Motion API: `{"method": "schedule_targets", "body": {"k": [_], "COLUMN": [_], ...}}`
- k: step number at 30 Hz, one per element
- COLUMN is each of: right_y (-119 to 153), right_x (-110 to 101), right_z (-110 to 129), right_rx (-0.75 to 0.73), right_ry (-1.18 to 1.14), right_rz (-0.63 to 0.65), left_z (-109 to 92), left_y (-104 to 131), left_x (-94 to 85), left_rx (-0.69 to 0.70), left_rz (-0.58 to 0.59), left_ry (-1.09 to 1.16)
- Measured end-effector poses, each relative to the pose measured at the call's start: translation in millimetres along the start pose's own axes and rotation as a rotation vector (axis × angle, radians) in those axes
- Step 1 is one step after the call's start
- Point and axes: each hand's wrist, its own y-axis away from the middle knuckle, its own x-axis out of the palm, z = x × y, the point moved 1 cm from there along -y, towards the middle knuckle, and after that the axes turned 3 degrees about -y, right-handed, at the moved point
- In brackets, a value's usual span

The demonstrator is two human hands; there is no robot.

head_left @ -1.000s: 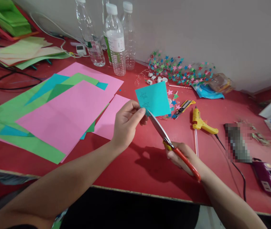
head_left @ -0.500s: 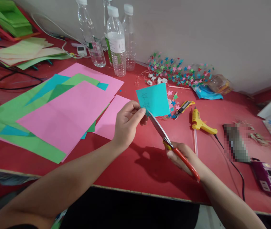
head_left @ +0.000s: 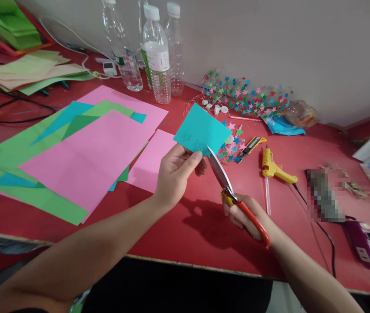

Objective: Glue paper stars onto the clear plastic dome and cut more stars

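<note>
Between the thumb and fingers of my left hand (head_left: 178, 174) is the lower edge of a blue square of paper (head_left: 204, 126), raised above the table. Two stars are drawn in dark lines near that edge. My right hand (head_left: 245, 215) is closed on the handles of red-handled scissors (head_left: 219, 169). The blades point up and left, their tips at the paper's lower edge beside my left thumb. Behind the blue paper lie small coloured paper stars (head_left: 237, 140).
Pink sheets (head_left: 83, 161) and green ones cover the table's left side. Bottles (head_left: 158, 65) stand by the wall. A utility knife (head_left: 251, 148), a yellow glue gun (head_left: 274, 167) with its cord and a purple box (head_left: 365, 243) lie at the right.
The blue paper has turned in my left hand, its top corner swinging left and the drawn stars moving lower. The scissors' tips have shifted slightly right and up along it.
</note>
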Motion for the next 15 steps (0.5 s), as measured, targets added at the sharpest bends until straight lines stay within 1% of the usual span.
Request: {"method": "schedule_targets", "body": {"k": [4,10,15], "right_y": [1.1,2.6,2.1], "right_x": [1.0,2.3,1.5], "right_z": [-0.4,1.5,1.1], "right_rx": [0.0,0.053,0.038], "right_ry": [-0.004,0.027,0.036], "right_rz": [-0.009,-0.049,-0.017], "left_z": [1.0,2.6,2.7], "left_y": [0.5,0.3,-0.5], "left_x": [0.2,0.0,0.5], "left_rx": [-0.004,-0.003,-0.008], "left_rz": [-0.008,-0.005,-0.015], "left_ry": [0.001,0.047,0.023]}}
